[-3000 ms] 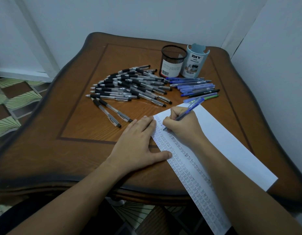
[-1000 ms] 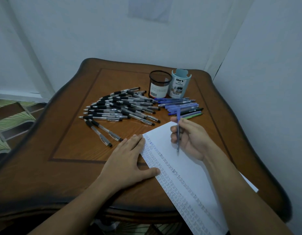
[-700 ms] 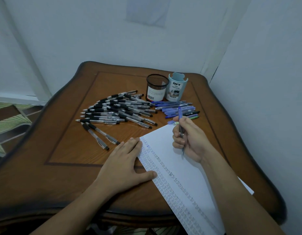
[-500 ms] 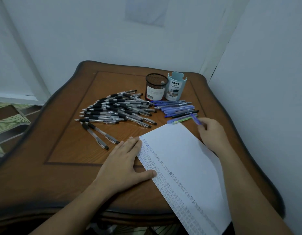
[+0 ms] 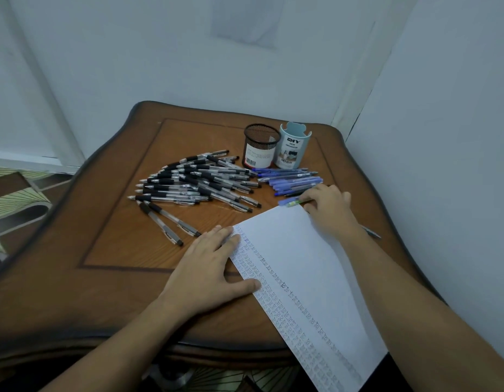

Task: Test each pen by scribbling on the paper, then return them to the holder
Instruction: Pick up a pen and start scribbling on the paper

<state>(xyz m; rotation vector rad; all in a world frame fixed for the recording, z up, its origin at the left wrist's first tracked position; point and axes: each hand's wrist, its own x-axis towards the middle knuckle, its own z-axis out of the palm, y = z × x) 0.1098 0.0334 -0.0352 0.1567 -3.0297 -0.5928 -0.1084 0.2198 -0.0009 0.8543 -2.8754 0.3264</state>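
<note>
The white paper (image 5: 299,258), its left strip filled with scribbles, lies at the table's front right. My left hand (image 5: 208,270) presses flat on its left edge. My right hand (image 5: 328,206) rests palm down past the paper's far corner, with bent fingertips at the end of a green pen (image 5: 293,203) beside the blue pens (image 5: 290,181). A dark pen tip (image 5: 371,232) sticks out from under my right wrist; whether that hand grips a pen is hidden. The black mesh holder (image 5: 259,147) and the pale blue holder (image 5: 293,148) stand at the back.
A heap of several black-grip pens (image 5: 194,183) covers the middle of the wooden table (image 5: 117,244), with two more (image 5: 166,222) lying apart near my left hand. White walls close in behind and on the right. The patterned floor shows at the left.
My right hand lifted the blue pen off the paper and carried it right and away to the blue pens' edge. A pen tip now shows under the wrist. My left hand stayed put.
</note>
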